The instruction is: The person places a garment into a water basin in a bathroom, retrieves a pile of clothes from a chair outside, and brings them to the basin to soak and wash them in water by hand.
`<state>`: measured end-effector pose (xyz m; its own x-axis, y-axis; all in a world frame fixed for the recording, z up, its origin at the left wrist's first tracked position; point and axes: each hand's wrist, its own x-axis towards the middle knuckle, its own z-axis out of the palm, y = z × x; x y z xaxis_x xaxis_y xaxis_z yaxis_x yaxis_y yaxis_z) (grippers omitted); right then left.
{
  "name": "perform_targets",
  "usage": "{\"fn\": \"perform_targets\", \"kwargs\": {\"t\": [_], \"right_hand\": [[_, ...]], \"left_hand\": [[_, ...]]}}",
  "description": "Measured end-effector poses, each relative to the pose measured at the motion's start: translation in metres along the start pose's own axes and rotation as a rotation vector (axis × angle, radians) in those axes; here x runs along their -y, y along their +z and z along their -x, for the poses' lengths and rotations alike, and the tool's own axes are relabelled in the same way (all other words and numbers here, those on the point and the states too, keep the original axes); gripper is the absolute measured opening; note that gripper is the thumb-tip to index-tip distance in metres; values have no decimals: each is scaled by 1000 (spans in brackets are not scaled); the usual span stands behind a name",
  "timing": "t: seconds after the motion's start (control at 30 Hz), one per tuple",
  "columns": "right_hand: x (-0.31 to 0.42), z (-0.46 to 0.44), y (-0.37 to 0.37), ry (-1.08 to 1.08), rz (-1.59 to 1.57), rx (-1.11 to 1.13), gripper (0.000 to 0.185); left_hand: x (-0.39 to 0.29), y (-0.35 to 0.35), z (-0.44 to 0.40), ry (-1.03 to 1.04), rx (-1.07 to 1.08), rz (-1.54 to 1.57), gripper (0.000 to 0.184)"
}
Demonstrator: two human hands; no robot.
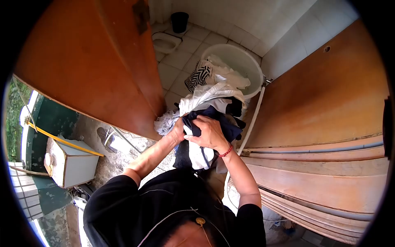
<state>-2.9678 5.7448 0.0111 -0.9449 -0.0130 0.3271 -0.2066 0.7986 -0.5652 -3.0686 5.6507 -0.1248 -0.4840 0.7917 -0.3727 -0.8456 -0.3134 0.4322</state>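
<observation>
A dark navy garment [224, 123] is bunched between my two hands at the top of a heap of clothes. My left hand [178, 131] grips its left side, the fingers partly buried in cloth. My right hand [209, 133], with a red bracelet at the wrist, closes over it from the right. White clothes [205, 94] lie just beyond, running up to a large pale basin [256, 68]. Inside the basin is more white fabric. A black-and-white zigzag-patterned cloth [198, 76] drapes over its near left rim. What supports the heap is mostly hidden.
An orange-brown wooden door [103, 61] stands at the left; a wooden panel [321, 99] flanks the right. A white hose [253, 119] runs down beside the clothes. A squat toilet [166, 43] and black bucket [180, 22] are farther back. A white box [76, 162] sits lower left.
</observation>
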Motion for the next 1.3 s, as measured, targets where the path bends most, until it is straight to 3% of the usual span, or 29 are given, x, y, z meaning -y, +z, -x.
{"fn": "perform_targets", "kwargs": {"t": [0.07,0.13,0.17,0.27,0.33,0.37,0.47,0.53,0.6,0.67,0.73,0.8,0.83,0.93,1.0,1.07,1.1,1.17,1.2,1.3], "right_hand": [[-12,6,1,18,-92,-13,42],[-25,14,2,312,-691,-215,33],[-24,17,-3,335,-840,-285,25],[-37,31,-8,527,-1288,-565,29],[-38,36,-17,602,-1803,-651,33],[-33,35,-24,513,-1955,-681,36],[-40,29,-12,517,-1722,-775,32],[-59,25,6,506,-1347,-781,32],[-38,8,-11,498,-1690,-565,35],[-38,-5,-17,298,-1974,-456,39],[-65,-10,-5,219,-1922,-427,43],[-78,-25,3,-76,-1942,-422,46],[-85,-34,7,-122,-2025,-373,48],[-64,-74,4,-107,-2017,-415,41],[-58,-103,-4,78,-1918,-466,37],[-72,-131,-23,-29,-2125,-125,36],[-78,-145,-29,141,-1930,-319,37],[-131,-181,-42,248,-1806,-543,39],[-180,-200,-57,204,-1900,-596,40],[-241,-229,-158,-109,-1977,-389,43]], "left_hand": [[5,3,1,7,-20,-39,25],[6,10,2,-26,-28,-68,25],[10,0,-5,-55,-41,-68,24],[6,-1,-8,-135,-32,-131,26],[6,11,-3,-109,-158,-165,21],[2,19,1,-118,-160,-171,22],[-7,38,5,-61,-128,-248,25],[-11,40,9,-54,-52,-296,46],[-31,89,49,11,-172,-496,62],[-37,62,36,-14,103,-669,73],[-37,54,30,38,122,-643,66],[-49,62,30,-44,90,-812,52],[-54,62,25,-77,19,-856,37],[-58,46,4,239,-121,-592,28],[-67,32,-10,200,-146,-486,26],[-74,39,-19,226,-206,-329,21],[-78,31,-29,218,-227,-347,17],[-85,28,-50,186,-260,-275,8],[-86,29,-66,155,-274,-187,4],[-93,50,-93,220,-383,-174,6]]}}
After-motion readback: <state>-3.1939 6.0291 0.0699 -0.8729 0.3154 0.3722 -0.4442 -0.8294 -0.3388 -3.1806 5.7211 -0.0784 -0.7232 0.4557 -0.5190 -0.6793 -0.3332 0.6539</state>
